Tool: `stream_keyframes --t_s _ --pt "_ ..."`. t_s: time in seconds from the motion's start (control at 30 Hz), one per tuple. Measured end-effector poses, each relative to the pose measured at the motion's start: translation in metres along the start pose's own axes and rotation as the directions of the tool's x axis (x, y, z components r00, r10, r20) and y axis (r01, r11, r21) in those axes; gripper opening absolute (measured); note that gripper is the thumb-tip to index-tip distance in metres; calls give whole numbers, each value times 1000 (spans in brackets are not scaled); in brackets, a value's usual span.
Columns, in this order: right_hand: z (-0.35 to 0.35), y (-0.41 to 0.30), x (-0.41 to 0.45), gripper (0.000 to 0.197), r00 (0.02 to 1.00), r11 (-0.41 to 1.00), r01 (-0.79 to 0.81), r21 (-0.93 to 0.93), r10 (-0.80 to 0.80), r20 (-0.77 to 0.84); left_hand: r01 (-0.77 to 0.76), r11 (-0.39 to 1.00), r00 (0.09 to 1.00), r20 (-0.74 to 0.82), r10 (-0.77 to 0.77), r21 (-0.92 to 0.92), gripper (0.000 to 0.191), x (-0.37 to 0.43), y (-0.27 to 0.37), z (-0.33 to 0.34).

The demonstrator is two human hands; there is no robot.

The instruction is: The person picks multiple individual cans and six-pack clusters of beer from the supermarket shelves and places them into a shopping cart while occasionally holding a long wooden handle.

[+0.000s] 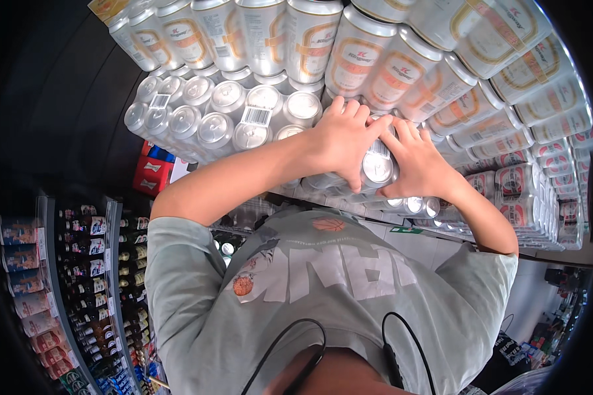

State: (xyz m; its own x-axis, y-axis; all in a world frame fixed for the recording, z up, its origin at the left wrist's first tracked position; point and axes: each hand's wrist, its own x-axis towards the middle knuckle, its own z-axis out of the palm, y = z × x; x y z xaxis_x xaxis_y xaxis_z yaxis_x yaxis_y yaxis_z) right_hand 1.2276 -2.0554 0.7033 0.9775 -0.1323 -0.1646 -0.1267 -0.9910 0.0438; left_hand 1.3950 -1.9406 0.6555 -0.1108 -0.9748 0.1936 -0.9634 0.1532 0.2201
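Both my hands are on a shrink-wrapped pack of silver beer cans (pixel 377 167), seen from above in front of my chest. My left hand (pixel 338 140) spans its left part, fingers over the far side and thumb toward me. On its right part lies my right hand (pixel 420 163), with spread fingers and the thumb low near the can tops. The two index fingers meet above a barcode on the wrap. Behind the hands rises a stack of wrapped Kingway cans (pixel 358 54). A lower row of wrapped cans (pixel 227 96) extends to the left.
Red-and-white wrapped cans (pixel 516 185) are stacked at the right. A red carton (pixel 152 174) stands beyond my left forearm. Shelves of dark bottles (pixel 86 266) and packaged drinks (pixel 22 271) run down the left. Pale floor tiles (pixel 420 247) show beside my torso.
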Motion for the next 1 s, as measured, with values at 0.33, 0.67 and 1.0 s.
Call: stream_keyframes --t_s 0.33,0.67,1.0 --pt "5 -2 -5 112 999 999 -35 -6 35 -25 119 993 989 82 -120 21 126 -1 15 -7" --pt "7 -18 -19 107 997 995 -47 86 53 -65 130 991 989 71 -131 27 124 -21 33 -18" --pt "-12 -64 -93 97 990 992 -9 -129 -10 -142 183 980 978 -118 -173 79 118 -71 112 -11"
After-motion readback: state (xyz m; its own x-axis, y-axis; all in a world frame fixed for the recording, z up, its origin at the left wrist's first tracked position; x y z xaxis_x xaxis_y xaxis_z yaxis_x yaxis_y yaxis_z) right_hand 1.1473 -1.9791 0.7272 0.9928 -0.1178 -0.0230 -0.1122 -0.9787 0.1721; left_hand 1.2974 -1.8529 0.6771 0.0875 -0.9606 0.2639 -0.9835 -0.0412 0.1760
